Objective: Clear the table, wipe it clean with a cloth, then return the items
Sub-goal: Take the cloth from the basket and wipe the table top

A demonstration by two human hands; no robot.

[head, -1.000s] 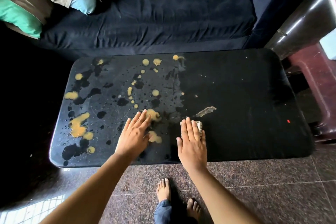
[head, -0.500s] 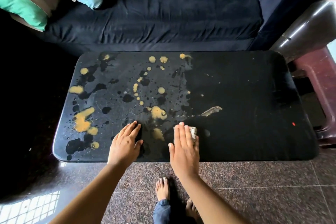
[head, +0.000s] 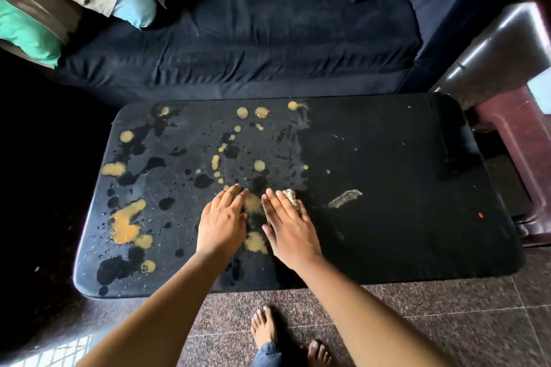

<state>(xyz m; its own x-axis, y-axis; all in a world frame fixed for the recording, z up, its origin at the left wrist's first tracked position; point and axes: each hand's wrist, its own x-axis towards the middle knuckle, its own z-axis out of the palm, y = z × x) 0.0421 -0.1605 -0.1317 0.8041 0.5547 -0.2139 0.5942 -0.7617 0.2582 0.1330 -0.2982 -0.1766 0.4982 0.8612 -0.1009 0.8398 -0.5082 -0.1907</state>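
Stained black table [head: 387, 241], cloth [head: 291, 197] under right hand [head: 290, 231], left hand [head: 222, 223] flat beside

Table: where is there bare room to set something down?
The right half of the table, from the grey smear to the red speck and the far edge, looks bare. Left of the right hand and cloth, yellow spills and dark blots crowd it.
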